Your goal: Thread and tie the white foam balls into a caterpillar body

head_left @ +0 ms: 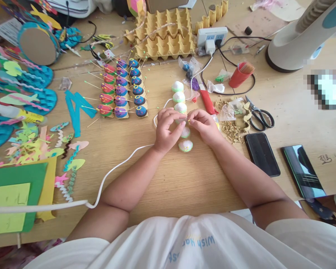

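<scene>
A column of small white domes with green rims stands on the desk in front of me. They look like clay on egg-carton cups, and the nearest one carries small yellow dots. My left hand curls its fingers and thumb around one dome in the middle of the column, partly hiding it. On the other side of that dome, my right hand is closed in a pinch on a tiny yellow bit, probably clay. The fingertips of both hands almost meet over the dome.
Painted egg-carton pieces with pins stand in rows at left, near paper cutouts. Yellow egg trays and a power strip lie behind. At right are a red cup, scissors and phones. A white cable crosses the desk.
</scene>
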`<state>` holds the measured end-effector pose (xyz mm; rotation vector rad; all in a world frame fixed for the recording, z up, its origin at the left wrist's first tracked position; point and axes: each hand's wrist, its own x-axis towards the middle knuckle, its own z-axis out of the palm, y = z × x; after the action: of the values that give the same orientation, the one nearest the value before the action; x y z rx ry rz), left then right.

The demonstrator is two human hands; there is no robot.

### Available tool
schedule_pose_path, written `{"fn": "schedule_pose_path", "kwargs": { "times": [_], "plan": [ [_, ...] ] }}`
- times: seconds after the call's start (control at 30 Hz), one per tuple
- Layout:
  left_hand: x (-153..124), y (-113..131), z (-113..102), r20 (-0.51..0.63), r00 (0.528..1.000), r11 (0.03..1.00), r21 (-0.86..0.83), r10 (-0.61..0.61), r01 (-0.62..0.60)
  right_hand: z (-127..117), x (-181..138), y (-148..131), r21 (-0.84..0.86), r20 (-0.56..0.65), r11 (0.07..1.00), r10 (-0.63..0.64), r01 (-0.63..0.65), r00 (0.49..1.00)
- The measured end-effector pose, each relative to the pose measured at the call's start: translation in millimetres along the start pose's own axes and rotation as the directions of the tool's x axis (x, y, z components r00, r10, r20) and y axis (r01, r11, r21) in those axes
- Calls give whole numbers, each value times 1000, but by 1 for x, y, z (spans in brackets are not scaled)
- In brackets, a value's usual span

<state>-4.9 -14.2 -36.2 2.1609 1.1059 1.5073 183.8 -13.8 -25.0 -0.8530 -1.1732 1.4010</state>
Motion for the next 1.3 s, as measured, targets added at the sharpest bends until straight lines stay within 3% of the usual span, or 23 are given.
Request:
{"fn": "schedule_pose_path", "kwargs": {
  "times": [0.6,0.97,1.17,1.3],
  "plan": [
    [0,-1,3,-22,1000,1000,-9,-5,5,5,-1,-4,-43,17,999,9,-8,1000],
    [0,0,1,2,995,995,16,-101,101,4,0,-2,-99,24,995,14,-12,1000],
    [1,-2,3,-44,996,996,-58,-74,71,4,0,-2,-95,25,995,16,-14,1000],
    [1,-1,3,-12,995,994,-45,-102,101,4,0,-2,-102,20,995,23,-21,1000]
  ]
}}
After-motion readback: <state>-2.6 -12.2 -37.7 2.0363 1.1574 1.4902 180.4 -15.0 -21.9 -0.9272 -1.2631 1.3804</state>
